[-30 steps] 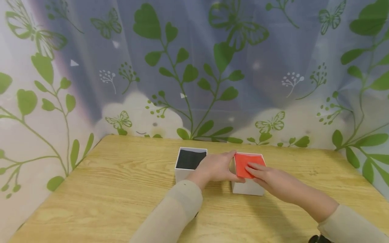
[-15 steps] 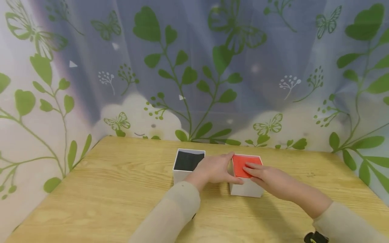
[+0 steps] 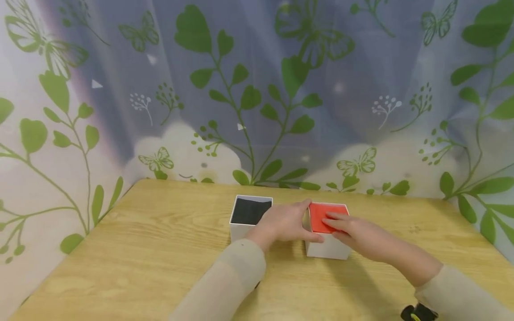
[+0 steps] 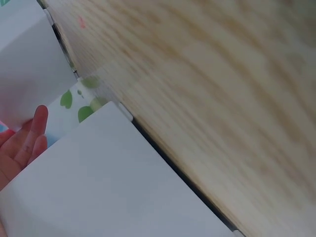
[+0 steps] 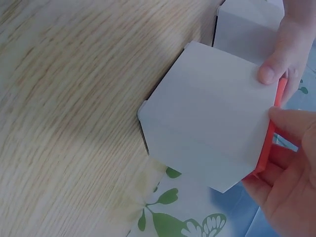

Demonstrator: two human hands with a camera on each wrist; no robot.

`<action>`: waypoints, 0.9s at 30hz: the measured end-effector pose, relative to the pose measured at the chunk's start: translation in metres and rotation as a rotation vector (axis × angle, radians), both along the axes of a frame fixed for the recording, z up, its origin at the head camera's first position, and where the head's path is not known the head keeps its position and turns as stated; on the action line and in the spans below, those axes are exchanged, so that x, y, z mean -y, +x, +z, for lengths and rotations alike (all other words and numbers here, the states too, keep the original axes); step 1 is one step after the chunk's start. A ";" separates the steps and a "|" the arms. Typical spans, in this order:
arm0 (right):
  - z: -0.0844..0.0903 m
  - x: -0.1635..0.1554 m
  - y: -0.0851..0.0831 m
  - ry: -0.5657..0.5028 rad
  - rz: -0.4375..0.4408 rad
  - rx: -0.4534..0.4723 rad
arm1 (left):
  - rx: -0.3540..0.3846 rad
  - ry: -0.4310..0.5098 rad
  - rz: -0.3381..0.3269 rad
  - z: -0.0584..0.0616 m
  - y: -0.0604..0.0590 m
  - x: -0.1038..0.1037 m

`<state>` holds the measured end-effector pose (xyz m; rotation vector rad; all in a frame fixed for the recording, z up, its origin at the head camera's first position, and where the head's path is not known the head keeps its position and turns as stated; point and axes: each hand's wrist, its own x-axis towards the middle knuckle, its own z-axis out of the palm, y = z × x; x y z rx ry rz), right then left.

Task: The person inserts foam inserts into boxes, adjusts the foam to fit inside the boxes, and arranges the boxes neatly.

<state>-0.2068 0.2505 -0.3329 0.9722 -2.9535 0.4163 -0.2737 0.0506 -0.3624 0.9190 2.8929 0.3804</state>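
Two white boxes stand side by side on the wooden table [image 3: 140,263]. The left box [image 3: 250,217] is open and black inside. The right box [image 3: 327,247] [image 5: 212,133] carries a red lid [image 3: 324,214] [image 5: 269,145] on top. My left hand [image 3: 286,223] grips this right box from its left side, the thumb [image 5: 276,64] on the front wall. My right hand [image 3: 355,234] lays straight fingers flat on the red lid, with its thumb [image 5: 294,123] against the wall just under the rim. The left wrist view shows a white box wall [image 4: 113,187] and fingertips [image 4: 29,138].
A curtain [image 3: 257,89] printed with green leaves and butterflies closes off the back and both sides of the table. A small black and yellow object [image 3: 417,313] peeks in at the bottom right edge. Bare wood lies in front of the boxes and to the left.
The red lid sat tilted and raised one second ago; now it lies flatter on the box. Both hands have stayed in nearly the same place.
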 end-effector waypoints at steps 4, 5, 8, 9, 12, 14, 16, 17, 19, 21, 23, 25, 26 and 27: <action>0.005 0.000 -0.003 -0.005 0.001 0.017 | 0.005 -0.012 0.016 0.005 -0.001 0.000; 0.005 0.000 -0.004 -0.003 -0.002 0.019 | 0.007 -0.012 0.019 0.006 -0.001 0.000; 0.006 0.003 -0.003 0.024 -0.021 -0.006 | 0.007 -0.012 0.023 0.008 -0.002 0.000; 0.005 0.004 -0.001 0.037 -0.023 -0.038 | 0.005 -0.011 0.023 0.008 -0.002 0.000; 0.000 0.011 0.006 0.068 -0.003 -0.162 | 0.005 -0.008 0.017 0.009 -0.001 0.000; -0.005 0.015 0.010 0.080 0.034 -0.252 | 0.000 -0.009 0.009 0.009 0.000 0.000; -0.009 0.021 0.013 0.087 0.081 -0.320 | -0.007 -0.009 0.002 0.008 0.000 0.000; -0.011 0.023 0.014 0.090 0.101 -0.344 | -0.011 -0.009 0.000 0.008 0.000 0.000; -0.013 0.027 0.015 0.100 0.126 -0.384 | -0.021 -0.014 -0.002 0.007 0.000 0.000; -0.015 0.029 0.016 0.098 0.134 -0.405 | -0.023 -0.016 -0.001 0.005 -0.001 0.000; -0.017 0.029 0.017 0.083 0.127 -0.411 | -0.022 -0.016 -0.001 0.003 -0.001 0.000; -0.020 0.029 0.017 0.072 0.122 -0.407 | -0.019 -0.013 -0.007 0.001 -0.002 -0.001; -0.020 0.028 0.018 0.068 0.117 -0.403 | -0.019 -0.011 -0.013 -0.001 -0.001 -0.002; -0.021 0.028 0.019 0.065 0.112 -0.399 | -0.022 -0.008 -0.020 -0.002 -0.001 -0.003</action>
